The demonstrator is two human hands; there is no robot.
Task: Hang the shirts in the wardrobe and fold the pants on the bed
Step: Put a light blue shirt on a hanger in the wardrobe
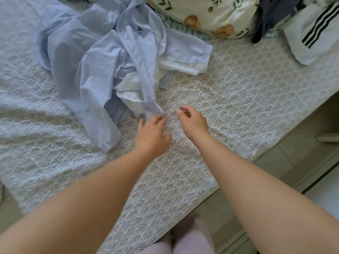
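Little done, I judge: the shirt lies crumpled at eleven o'clock, unhung. My left hand touches its tip, fingers straight; my right hand hangs loose, empty.

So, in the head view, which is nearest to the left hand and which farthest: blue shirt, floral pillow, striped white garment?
1. Blue shirt, at the left hand's fingertips, heaped on the left.
2. Floral pillow, far ahead, top centre.
3. Striped white garment, far top right corner.
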